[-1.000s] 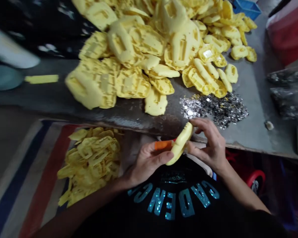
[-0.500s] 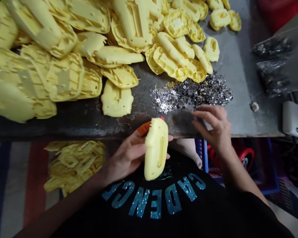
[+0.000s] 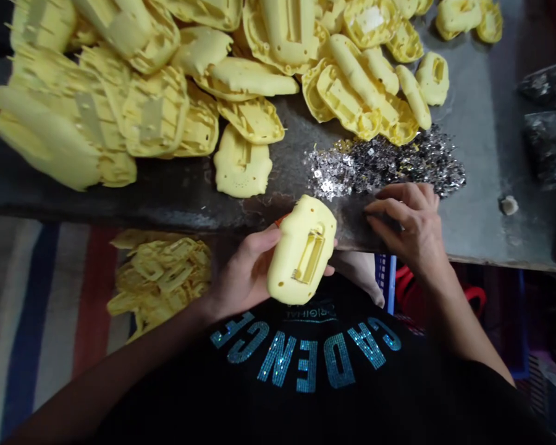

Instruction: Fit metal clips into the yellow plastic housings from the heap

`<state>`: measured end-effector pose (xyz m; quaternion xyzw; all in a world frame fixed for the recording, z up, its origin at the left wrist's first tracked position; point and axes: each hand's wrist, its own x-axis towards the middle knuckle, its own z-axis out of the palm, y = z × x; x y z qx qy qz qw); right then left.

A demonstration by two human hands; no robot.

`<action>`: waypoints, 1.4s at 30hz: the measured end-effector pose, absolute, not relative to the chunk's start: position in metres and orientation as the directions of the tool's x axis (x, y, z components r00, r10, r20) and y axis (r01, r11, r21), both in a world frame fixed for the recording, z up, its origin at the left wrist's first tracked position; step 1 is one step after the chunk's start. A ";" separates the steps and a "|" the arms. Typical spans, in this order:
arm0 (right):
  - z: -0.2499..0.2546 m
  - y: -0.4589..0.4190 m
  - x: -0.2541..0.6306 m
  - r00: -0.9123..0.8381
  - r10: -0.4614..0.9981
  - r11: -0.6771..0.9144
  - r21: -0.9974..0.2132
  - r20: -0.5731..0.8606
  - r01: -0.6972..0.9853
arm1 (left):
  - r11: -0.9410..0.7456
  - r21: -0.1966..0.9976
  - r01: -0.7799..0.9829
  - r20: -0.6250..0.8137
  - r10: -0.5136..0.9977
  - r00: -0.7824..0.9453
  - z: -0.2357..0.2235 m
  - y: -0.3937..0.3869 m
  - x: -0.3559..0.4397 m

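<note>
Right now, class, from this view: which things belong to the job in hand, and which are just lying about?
Job in hand: left hand holding a yellow plastic shell; right hand; glittering metal bits.
Lying about: plastic bags of dark bits; small pale lump.

- "CADENCE" in large teal-blue sequin capitals (image 3: pixel 306 358) runs in an arc across the chest of the person's black T-shirt (image 3: pixel 176 389), upside down in the head view.
- A small pale word (image 3: pixel 310 313), apparently "ORIGINAL", sits just beside that arc on the same shirt, also upside down.
</note>
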<state>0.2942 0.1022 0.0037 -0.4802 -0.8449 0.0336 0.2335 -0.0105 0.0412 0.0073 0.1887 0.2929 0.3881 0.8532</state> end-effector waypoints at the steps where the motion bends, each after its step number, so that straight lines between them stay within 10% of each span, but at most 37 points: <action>1: 0.007 0.098 0.291 -0.450 0.819 0.557 -0.310 0.355 0.770 | 0.628 0.545 -0.556 -0.368 0.775 0.515 0.008 0.040 -0.008; 8: 0.045 0.075 0.260 -0.553 0.739 0.624 -0.701 0.386 0.345 | 0.592 0.519 -0.616 -0.323 0.803 0.500 0.000 0.031 0.005; 27: 0.086 0.070 0.255 -0.839 0.442 0.897 -0.179 0.317 0.405 | 0.702 0.413 -0.581 -0.340 0.710 0.616 0.002 0.011 0.017; 42: 0.069 0.055 0.260 -0.659 0.610 0.785 -0.454 0.440 0.422 | 0.661 0.458 -0.595 -0.295 0.744 0.600 0.000 0.012 0.019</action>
